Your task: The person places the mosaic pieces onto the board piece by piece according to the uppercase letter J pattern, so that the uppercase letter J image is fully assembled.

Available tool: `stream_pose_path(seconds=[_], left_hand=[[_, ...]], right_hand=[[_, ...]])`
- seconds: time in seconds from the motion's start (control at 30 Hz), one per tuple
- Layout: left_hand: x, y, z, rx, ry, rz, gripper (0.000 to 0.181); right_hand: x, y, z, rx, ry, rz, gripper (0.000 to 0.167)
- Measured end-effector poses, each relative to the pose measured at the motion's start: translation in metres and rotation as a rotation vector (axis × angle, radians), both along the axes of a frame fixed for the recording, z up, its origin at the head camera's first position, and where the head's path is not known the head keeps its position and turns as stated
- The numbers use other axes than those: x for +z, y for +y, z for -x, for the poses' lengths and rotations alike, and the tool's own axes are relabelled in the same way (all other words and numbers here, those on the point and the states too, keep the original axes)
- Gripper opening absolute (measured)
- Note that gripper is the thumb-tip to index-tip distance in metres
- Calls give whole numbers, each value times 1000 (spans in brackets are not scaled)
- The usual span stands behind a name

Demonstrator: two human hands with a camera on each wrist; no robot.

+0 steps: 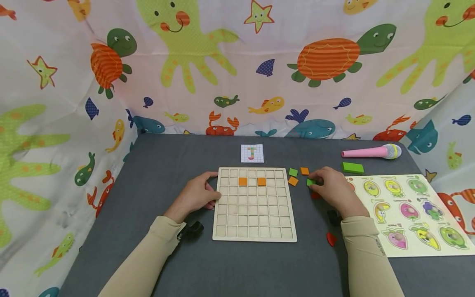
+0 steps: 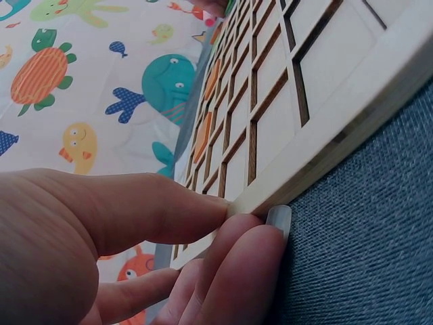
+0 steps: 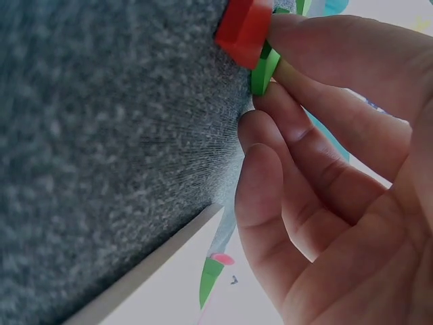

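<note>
My left hand (image 1: 194, 193) grips the left rim of a wooden grid board (image 1: 256, 239), thumb on top and fingertips against its side and underside in the left wrist view. Two orange square tiles (image 1: 243, 181) sit in the board's second row from the top, with cells between them. Right of the board, my right hand (image 1: 332, 189) pinches a green square tile (image 3: 264, 71) between thumb and fingers, low over the cloth. A red piece (image 3: 243, 30) lies right beside that tile, partly hidden by the hand in the head view. Another green tile (image 1: 293, 172) and two loose orange tiles (image 1: 304, 171) lie nearby.
A small pattern card (image 1: 252, 154) lies behind the board. At the right are a fruit picture board (image 1: 393, 214), a green block (image 1: 352, 167) and a pink toy microphone (image 1: 365, 152). A red curved piece (image 1: 331, 239) lies near the right wrist.
</note>
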State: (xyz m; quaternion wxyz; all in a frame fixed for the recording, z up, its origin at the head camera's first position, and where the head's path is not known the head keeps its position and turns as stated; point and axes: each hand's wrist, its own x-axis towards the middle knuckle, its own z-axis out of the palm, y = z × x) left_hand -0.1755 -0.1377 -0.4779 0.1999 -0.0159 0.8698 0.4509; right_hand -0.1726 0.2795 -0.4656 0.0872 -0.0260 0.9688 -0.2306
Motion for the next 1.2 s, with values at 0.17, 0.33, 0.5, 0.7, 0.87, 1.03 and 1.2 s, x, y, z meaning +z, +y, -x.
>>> stream_pose_path(seconds=[0.17, 0.33, 0.5, 0.7, 0.87, 1.03, 1.2], left_hand=[[-1, 0, 0, -1, -1, 16, 76], [0, 0, 0, -5, 10, 7, 76], [1, -1, -1, -7, 9, -1, 76], [1, -1, -1, -8, 11, -6, 76], [1, -4, -1, 4, 1, 7, 77], [1, -3, 0, -4, 7, 16, 77], [1, -1, 0, -3, 14, 7, 76]], right_hand=[[1, -2, -1, -4, -4, -4, 32], [4, -13, -4, 24, 43, -3, 31], [9, -36, -6, 76, 87, 19, 29], [12, -75, -1, 140, 87, 73, 26], [12, -112, 11, 216, 66, 107, 23], [11, -136, 19, 282, 82, 103, 22], [8, -146, 23, 310, 83, 98, 22]])
